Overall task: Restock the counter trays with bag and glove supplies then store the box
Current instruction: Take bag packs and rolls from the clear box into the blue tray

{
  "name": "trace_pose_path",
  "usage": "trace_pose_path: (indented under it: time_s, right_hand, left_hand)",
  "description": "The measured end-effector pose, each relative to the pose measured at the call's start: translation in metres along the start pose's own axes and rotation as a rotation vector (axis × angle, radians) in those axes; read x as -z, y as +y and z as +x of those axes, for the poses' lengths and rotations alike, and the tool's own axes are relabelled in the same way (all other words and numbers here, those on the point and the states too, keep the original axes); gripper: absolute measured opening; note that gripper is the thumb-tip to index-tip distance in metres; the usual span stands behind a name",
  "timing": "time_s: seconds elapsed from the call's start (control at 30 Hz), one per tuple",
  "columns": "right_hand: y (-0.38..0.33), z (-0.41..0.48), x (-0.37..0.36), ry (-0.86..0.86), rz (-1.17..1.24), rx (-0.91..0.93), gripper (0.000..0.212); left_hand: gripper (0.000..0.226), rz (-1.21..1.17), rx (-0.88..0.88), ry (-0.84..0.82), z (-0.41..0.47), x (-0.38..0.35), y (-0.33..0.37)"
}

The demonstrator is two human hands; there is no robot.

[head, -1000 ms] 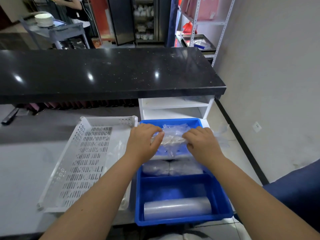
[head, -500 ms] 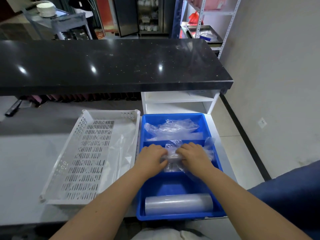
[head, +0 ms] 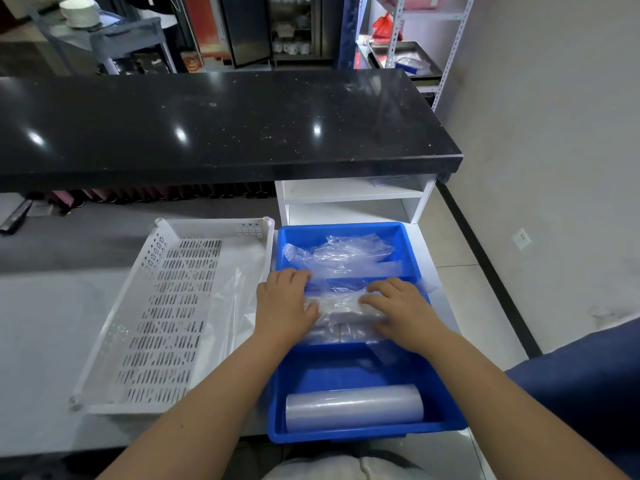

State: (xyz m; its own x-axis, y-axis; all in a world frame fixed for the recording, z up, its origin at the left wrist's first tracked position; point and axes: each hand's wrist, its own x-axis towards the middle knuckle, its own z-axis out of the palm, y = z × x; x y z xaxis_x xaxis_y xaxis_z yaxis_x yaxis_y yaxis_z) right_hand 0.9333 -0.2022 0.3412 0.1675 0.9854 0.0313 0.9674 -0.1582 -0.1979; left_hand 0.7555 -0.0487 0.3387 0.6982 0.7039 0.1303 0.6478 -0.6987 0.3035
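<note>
Clear plastic packet point(head: 341, 306): lying in the middle compartment of the blue tray point(head: 346, 227), long axis running left to right, straight across in front of me. Bags or gloves, I cannot tell through the film.

I am gripping it at both ends. My left hand point(head: 284, 306) is curling its thumb onto the left end, and my right hand point(head: 398, 306) is curling its fingers over the right end. Both are equally near, so I judge that seating it flat is a job for two hands.

Far compartment: holding loose crumpled clear film point(head: 339, 254). Near compartment: holding one roll of clear bags point(head: 353, 407), also lying crosswise.

White perforated tray point(head: 166, 306): sitting just beside the blue one on my left, with a clear plastic sheet point(head: 239, 306) lying along its right side.

Beyond: white shelf unit point(head: 353, 195) under the black counter point(head: 207, 126).
</note>
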Motion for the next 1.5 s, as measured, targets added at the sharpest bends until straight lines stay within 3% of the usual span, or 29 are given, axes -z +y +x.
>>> trace_pose_path:
  time_s: [0.07,0.13,0.17,0.23,0.3,0.4,0.5,0.6,0.83,0.97,1.1,1.37,1.5]
  right_hand:
    - [-0.001,0.003,-0.005,-0.014,0.011,0.01,0.04]
    - [-0.002,0.006,-0.008,-0.025,0.009,0.012,0.04]
    - [-0.003,0.008,-0.009,-0.028,0.003,0.018,0.039]
    - [-0.004,0.01,-0.01,-0.037,-0.018,0.035,0.036]
    - [-0.002,0.011,-0.007,-0.066,-0.011,0.024,0.036]
    - [0.006,0.01,-0.002,-0.14,0.033,-0.02,0.052]
    - [0.013,0.005,-0.002,-0.145,-0.011,-0.027,0.059]
    - [0.016,0.007,-0.006,-0.099,-0.088,-0.005,0.05]
    - [0.01,0.011,-0.015,0.116,-0.115,-0.019,0.049]
    - [0.016,0.011,-0.015,-0.07,-0.061,-0.04,0.034]
    - [0.023,0.001,-0.006,-0.209,0.101,-0.089,0.051]
    - [0.007,-0.007,-0.011,-0.053,-0.121,-0.044,0.03]
    - [-0.002,-0.004,-0.001,0.09,-0.101,-0.016,0.029]
  left_hand:
    - [0.056,-0.077,-0.079,0.145,-0.004,-0.001,0.003]
    - [0.054,-0.149,-0.263,0.273,-0.005,-0.002,0.009]
    - [0.049,-0.183,-0.35,0.249,-0.003,-0.003,0.011]
    - [0.043,-0.18,-0.433,0.021,0.002,-0.004,0.015]
    - [0.048,-0.072,-0.407,-0.224,0.007,-0.009,0.016]
    - [0.047,-0.015,-0.344,-0.315,0.01,-0.014,0.013]
    - [0.047,-0.017,-0.322,-0.322,0.008,-0.016,0.013]
    - [0.045,-0.028,-0.287,-0.328,0.008,-0.017,0.014]
    - [0.047,-0.076,-0.23,-0.333,0.004,-0.016,0.012]
    - [0.045,-0.081,-0.236,-0.335,-0.001,-0.015,0.014]
    - [0.034,-0.116,-0.195,-0.33,0.002,-0.014,0.019]
    - [0.036,-0.049,-0.132,-0.321,0.0,-0.015,0.018]
    - [0.039,-0.004,-0.157,-0.249,-0.001,-0.01,0.02]
